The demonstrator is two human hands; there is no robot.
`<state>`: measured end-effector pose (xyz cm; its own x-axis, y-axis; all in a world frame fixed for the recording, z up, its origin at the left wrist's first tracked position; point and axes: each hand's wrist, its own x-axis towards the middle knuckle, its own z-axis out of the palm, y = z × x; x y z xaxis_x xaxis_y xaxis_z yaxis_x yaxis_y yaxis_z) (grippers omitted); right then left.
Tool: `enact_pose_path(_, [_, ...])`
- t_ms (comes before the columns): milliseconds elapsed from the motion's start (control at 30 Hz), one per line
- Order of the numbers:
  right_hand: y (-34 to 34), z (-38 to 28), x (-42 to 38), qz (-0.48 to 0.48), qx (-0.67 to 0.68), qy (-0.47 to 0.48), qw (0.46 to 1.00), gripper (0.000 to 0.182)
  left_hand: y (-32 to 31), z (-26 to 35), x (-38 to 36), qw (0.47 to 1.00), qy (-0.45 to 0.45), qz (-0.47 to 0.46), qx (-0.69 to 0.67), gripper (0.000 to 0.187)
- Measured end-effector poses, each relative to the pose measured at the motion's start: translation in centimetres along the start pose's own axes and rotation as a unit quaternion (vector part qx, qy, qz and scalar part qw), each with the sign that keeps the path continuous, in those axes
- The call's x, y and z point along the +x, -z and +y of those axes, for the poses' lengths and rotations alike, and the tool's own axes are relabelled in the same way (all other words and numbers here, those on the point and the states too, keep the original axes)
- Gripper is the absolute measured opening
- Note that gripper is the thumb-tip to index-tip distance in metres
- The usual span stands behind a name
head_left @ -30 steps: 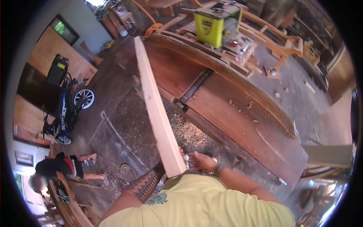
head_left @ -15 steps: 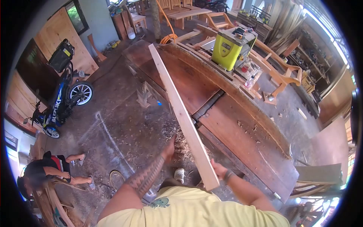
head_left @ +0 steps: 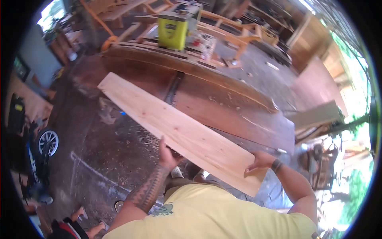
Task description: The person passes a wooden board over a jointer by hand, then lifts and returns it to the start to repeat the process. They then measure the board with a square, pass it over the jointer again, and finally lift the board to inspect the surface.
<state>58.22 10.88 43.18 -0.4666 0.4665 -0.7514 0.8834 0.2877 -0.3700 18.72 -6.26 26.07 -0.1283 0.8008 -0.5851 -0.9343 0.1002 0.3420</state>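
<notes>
A long pale wooden board (head_left: 179, 129) slants across the head view, its broad face turned up. My left hand (head_left: 168, 156) supports its near edge around the middle, thumb up along the side and the other fingers hidden beneath. Near the right end, my right hand (head_left: 260, 161) grips the board, with fingers over the top face. Beyond the board lies a large dark reddish-brown wooden slab (head_left: 230, 113), partly covered by it, with a dark bar (head_left: 174, 87) across its middle.
A green thickness planer (head_left: 173, 32) stands at the back among wooden furniture frames (head_left: 227, 30). Wood shavings (head_left: 145, 141) litter the floor. A motorbike (head_left: 39, 151) is at the left. Another person's legs (head_left: 89, 227) show at the lower left. A curved panel (head_left: 318, 115) leans at the right.
The board has swung from nearly upright in view to a diagonal, and its broad face now shows. My view has turned right. My right hand has moved onto the board's top face.
</notes>
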Motion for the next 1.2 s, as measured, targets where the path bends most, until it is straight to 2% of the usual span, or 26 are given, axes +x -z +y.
enact_pose_path(67, [-1.5, 3.0, -2.1, 0.038, -0.004, 0.028, 0.999, 0.1, 0.8, 1.1, -1.1, 0.998, 0.025, 0.057, 0.021, 0.094])
enact_pose_path(100, [-2.2, 2.9, -3.9, 0.059, -0.009, 0.033, 0.998, 0.102, 1.2, 2.6, -0.2, 0.999, -0.004, 0.033, -0.002, 0.091])
enact_pose_path(133, [-2.9, 2.8, -5.6, 0.081, -0.013, 0.037, 0.996, 0.103, 0.9, 4.2, 0.5, 0.996, -0.067, 0.053, -0.009, 0.093])
enact_pose_path(167, [-3.1, 2.9, -7.1, 0.092, -0.031, 0.008, 0.995, 0.105, 4.6, 5.9, 3.1, 0.993, -0.088, 0.071, 0.017, 0.091])
enact_pose_path(200, [-3.2, 2.8, -8.3, 0.095, -0.048, -0.02, 0.994, 0.107, 4.6, 7.4, 3.8, 0.987, -0.126, 0.099, 0.014, 0.092])
enact_pose_path(233, [-4.3, 3.0, -9.5, 0.091, -0.064, -0.044, 0.993, 0.109, 4.7, 8.7, 4.3, 0.987, -0.116, 0.113, 0.013, 0.095])
enact_pose_path(333, [-6.7, 4.9, -12.9, 0.172, -0.135, -0.05, 0.975, 0.114, 2.0, 6.7, 5.1, 0.986, -0.091, 0.134, 0.045, 0.097])
enact_pose_path(367, [-8.0, 7.2, -13.7, 0.216, -0.149, -0.025, 0.965, 0.117, 1.1, 4.9, 4.5, 0.981, -0.075, 0.174, 0.032, 0.085])
enact_pose_path(467, [-9.0, 12.3, -17.8, 0.315, -0.179, 0.013, 0.932, 0.116, -1.2, -1.7, 3.8, 0.99, -0.076, 0.122, -0.005, 0.084])
enact_pose_path(567, [-8.8, 19.6, -22.8, 0.358, -0.164, -0.009, 0.919, 0.115, -1.9, -9.9, 5.2, 0.993, -0.048, 0.072, -0.083, 0.088])
enact_pose_path(667, [-8.3, 27.5, -27.9, 0.419, -0.211, -0.011, 0.883, 0.113, -9.9, -19.2, 4.3, 0.995, -0.09, 0.027, -0.045, 0.093])
enact_pose_path(767, [-7.5, 35.6, -32.4, 0.462, -0.234, -0.009, 0.855, 0.114, -13.5, -27.4, 5.5, 0.991, 0.009, -0.028, -0.131, 0.09])
enact_pose_path(867, [-5.8, 41.7, -36.5, 0.457, -0.257, -0.043, 0.85, 0.115, -17.1, -35.4, 8.4, 0.987, -0.006, -0.041, -0.157, 0.088])
enact_pose_path(967, [-3.6, 46.5, -38.8, 0.454, -0.264, -0.045, 0.85, 0.117, -22.3, -40.5, 8.6, 0.986, -0.014, 0.024, -0.162, 0.089])
enact_pose_path(1067, [-0.7, 49.9, -38.3, 0.45, -0.278, -0.031, 0.848, 0.118, -23.6, -43.5, 11.5, 0.985, 0.004, 0.042, -0.169, 0.091])
enact_pose_path(1167, [2.1, 52.6, -35.8, 0.448, -0.273, -0.022, 0.851, 0.114, -25.3, -44.6, 14.7, 0.985, -0.033, 0.012, -0.169, 0.092])
enact_pose_path(1200, [3.1, 53.5, -34.5, 0.446, -0.266, -0.022, 0.855, 0.112, -26.0, -44.6, 15.6, 0.989, -0.026, 0.035, -0.142, 0.092])
